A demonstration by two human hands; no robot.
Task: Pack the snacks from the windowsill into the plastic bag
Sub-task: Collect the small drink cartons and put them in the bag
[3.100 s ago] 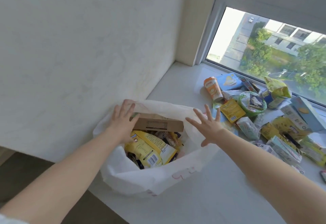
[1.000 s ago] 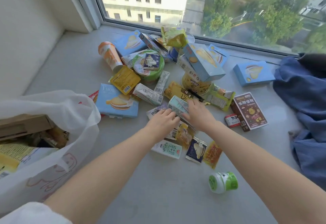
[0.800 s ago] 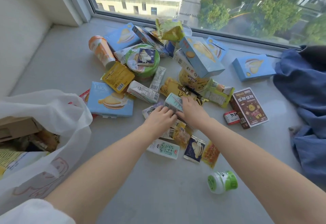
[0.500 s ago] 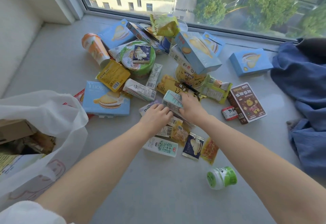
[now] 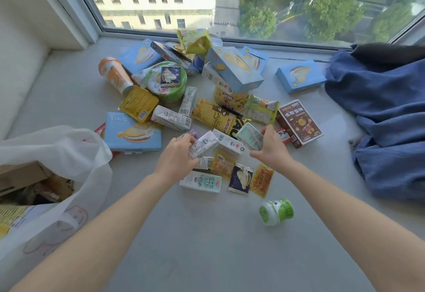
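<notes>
A: Wide windowsill (image 5: pixel 207 245). Heaped blue cloth (image 5: pixel 379 119) at 3 o'clock. At 9 o'clock, the plastic bag (image 5: pixel 69 149), partly filled, mouth slumped open toward the heap; likely kept close so carries are short.

B: And the snacks (image 5: pixel 213 112)?

A: Piled from centre to 12 o'clock. Most not yet packed.

B: Hands?

A: The left hand (image 5: pixel 176 160) has fingers curled round a white carton (image 5: pixel 203 144), tilted up at the pile's near edge. The right hand (image 5: pixel 270 151) pinches a pale green carton (image 5: pixel 249 138). One each, probably to halve the trips.

B: Strays?

A: Small green bottle (image 5: pixel 276 211) on its side at 5 o'clock, apart from the pile. Could roll.
</notes>
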